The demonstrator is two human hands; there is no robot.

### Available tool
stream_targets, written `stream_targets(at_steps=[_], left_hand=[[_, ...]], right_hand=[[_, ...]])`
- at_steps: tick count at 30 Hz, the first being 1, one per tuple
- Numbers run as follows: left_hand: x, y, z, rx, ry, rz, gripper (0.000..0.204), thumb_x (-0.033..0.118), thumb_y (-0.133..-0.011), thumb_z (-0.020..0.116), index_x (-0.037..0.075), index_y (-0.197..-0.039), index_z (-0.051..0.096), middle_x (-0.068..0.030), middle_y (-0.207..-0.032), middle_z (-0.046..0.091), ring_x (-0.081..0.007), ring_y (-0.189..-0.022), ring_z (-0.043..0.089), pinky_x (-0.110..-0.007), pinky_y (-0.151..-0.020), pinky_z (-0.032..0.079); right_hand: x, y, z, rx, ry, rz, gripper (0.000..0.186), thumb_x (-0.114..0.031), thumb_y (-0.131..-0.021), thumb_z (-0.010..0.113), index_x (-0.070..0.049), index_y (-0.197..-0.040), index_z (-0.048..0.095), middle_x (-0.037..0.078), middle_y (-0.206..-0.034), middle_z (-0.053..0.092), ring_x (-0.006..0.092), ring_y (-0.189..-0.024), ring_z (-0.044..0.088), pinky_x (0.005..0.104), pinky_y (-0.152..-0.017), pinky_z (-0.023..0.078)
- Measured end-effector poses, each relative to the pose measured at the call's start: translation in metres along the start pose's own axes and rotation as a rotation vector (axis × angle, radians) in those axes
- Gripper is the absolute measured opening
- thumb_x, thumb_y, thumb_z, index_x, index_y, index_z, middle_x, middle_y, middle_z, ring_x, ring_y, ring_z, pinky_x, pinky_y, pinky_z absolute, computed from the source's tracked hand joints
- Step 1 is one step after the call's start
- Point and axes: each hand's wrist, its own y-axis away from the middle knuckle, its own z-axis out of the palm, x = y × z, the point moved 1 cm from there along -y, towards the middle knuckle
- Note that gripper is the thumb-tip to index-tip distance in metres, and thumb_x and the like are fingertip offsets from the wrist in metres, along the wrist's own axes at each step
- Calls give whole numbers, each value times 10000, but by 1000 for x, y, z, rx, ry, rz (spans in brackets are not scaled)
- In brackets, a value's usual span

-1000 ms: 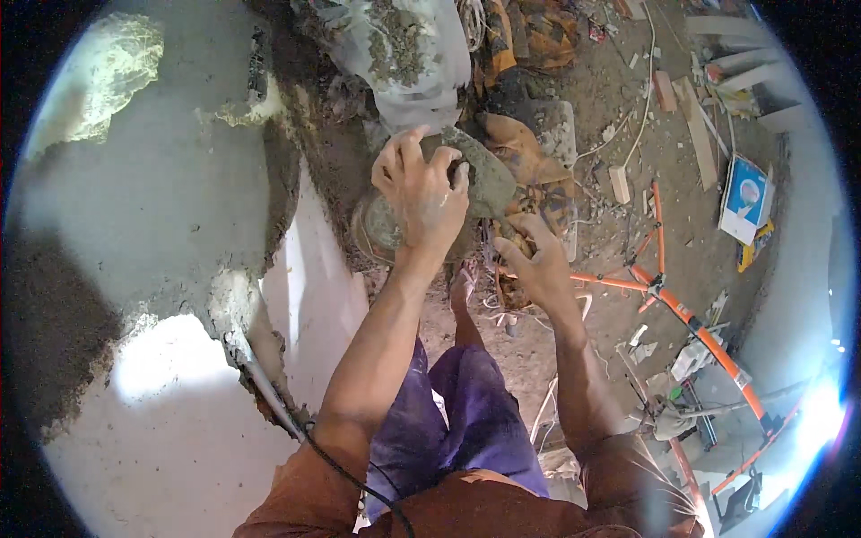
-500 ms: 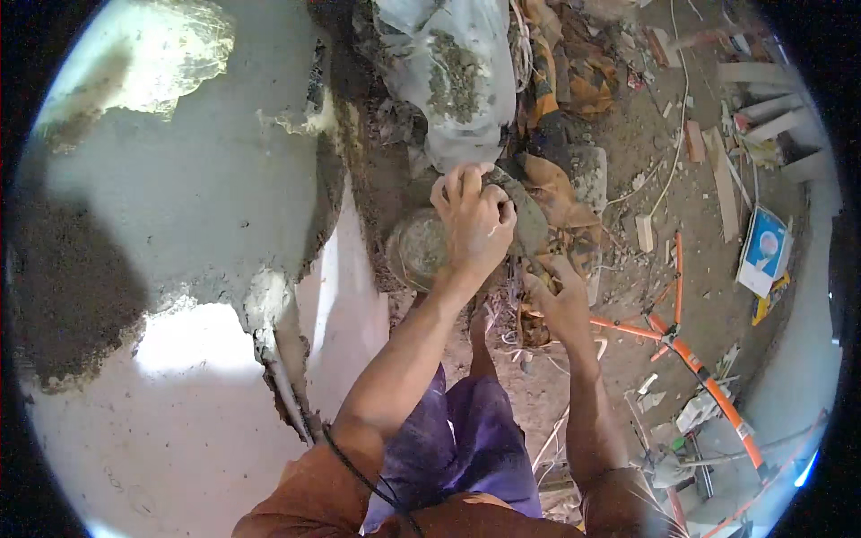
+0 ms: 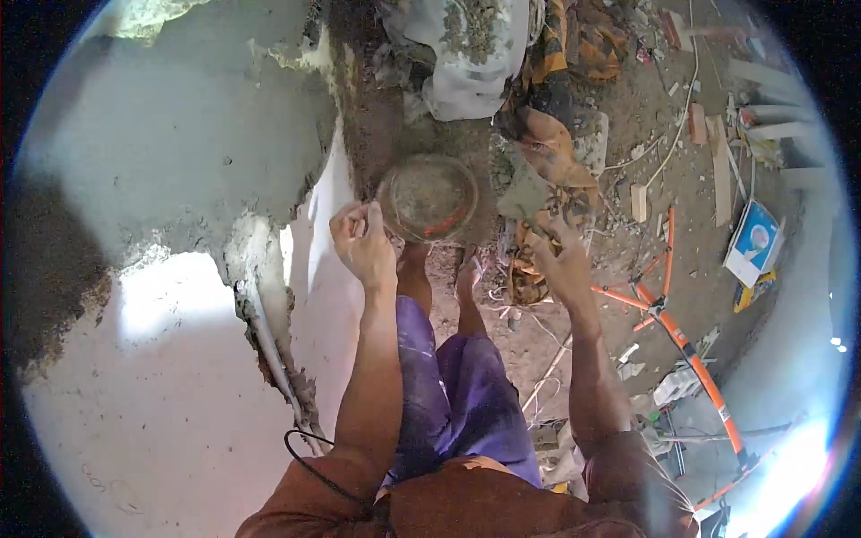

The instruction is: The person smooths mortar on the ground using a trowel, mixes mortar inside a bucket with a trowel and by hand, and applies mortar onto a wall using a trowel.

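Down on the rubble-strewn floor, our left hand is curled in a loose fist at the round pan's left rim, perhaps steadying it, while our right hand spreads flat on debris.

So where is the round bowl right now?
In the head view, the round bowl sits on the dirt floor top centre, just beyond the person's bare feet, beside the left hand.
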Motion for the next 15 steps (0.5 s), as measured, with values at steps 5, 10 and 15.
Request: stream_targets(at_steps=[5, 10, 15], left_hand=[[-12, 15, 6, 50, 75, -147, 226, 38, -883, 729, 34, -1033, 559, -43, -971, 616, -130, -913, 584, -318, -876, 489], [-17, -16, 18, 50, 73, -13, 220, 38, -868, 739, 16, -1004, 567, -44, -973, 625, -134, -905, 582, -308, -864, 482], [-9, -43, 15, 124, 19, 13, 176, 93, -883, 744, 7, -980, 624, -59, -990, 643, -155, -933, 595, -314, -905, 476]], right_hand=[[8, 3, 15, -65, 67, -10, 318, -233, -912, 686, 8, -1114, 644, 166, -1007, 688, 306, -915, 649, 412, -800, 484], [-8, 4, 23, -103, -61, -12, 367, -257, -915, 688, 11, -1156, 619, 181, -1029, 669, 325, -1006, 637, 418, -855, 494], [-4, 3, 37, -48, 195, -17, 364, -237, -915, 684, -4, -1180, 595, 210, -1061, 648, 392, -1065, 620, 451, -871, 502]])
